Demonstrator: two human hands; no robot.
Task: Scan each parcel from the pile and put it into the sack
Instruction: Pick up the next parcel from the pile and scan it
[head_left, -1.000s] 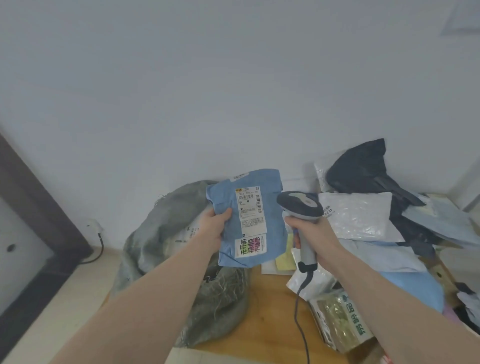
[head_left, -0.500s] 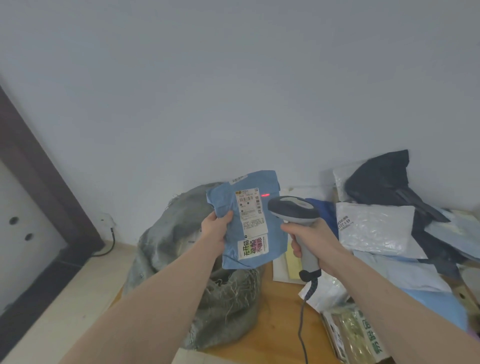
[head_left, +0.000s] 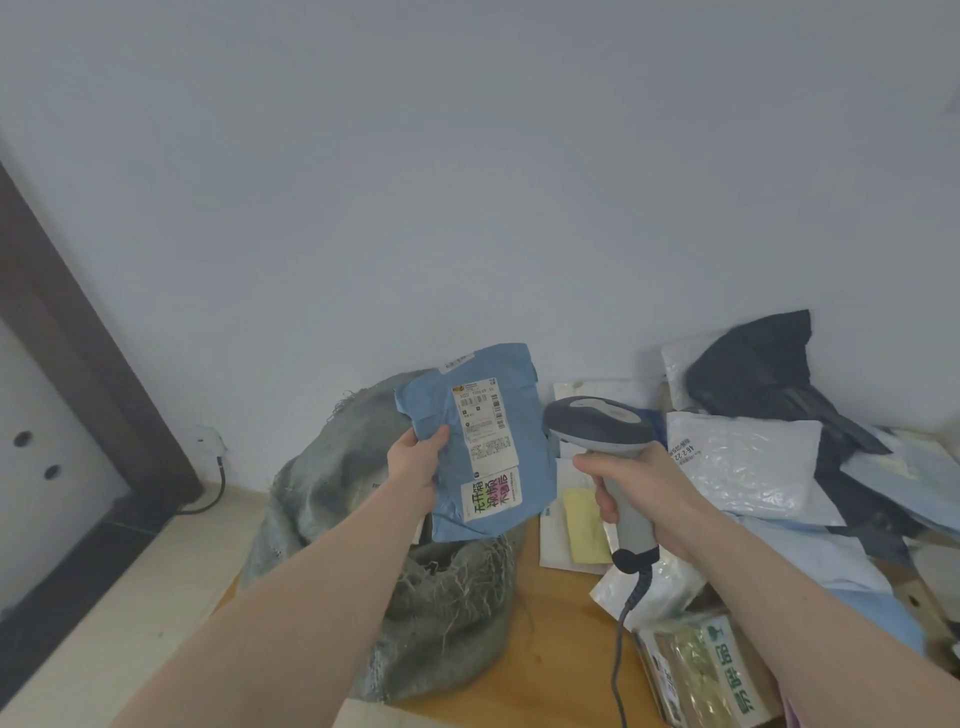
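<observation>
Gripping blue parcel (head_left: 488, 441) by its left edge: left hand (head_left: 418, 462), thumb on the front face, fingers hidden behind. Held upright, label side toward camera, above the open mouth of grey sack (head_left: 363, 530). White shipping label (head_left: 485, 421) on front, barcode lines visible but print too small to read; second sticker (head_left: 491, 493) below it with large characters in black, pink and green.

Clenched round the handle of scanner (head_left: 602, 431): right hand (head_left: 644, 493), fingers wrapped fully. Scanner head grey with a dark rim, aimed left toward the parcel, just beside its right edge, not touching. Cable (head_left: 621, 649) hanging from the handle base, running off the bottom edge.

Sack: slumped at the left end of wooden table (head_left: 550, 649), frayed fibres at the rim, contents not discernible.

Pile (head_left: 753, 467) to the right, behind and under the right forearm: white bubble mailer, dark bag on top at the rear, pale blue bags beneath, yellow pad (head_left: 584, 525) on a white envelope, clear packet with green characters at bottom right. Pile cut off by the right edge; lower layers hidden by the arm.

Wall socket with plugged lead (head_left: 213, 467) at left, near a dark door frame.
</observation>
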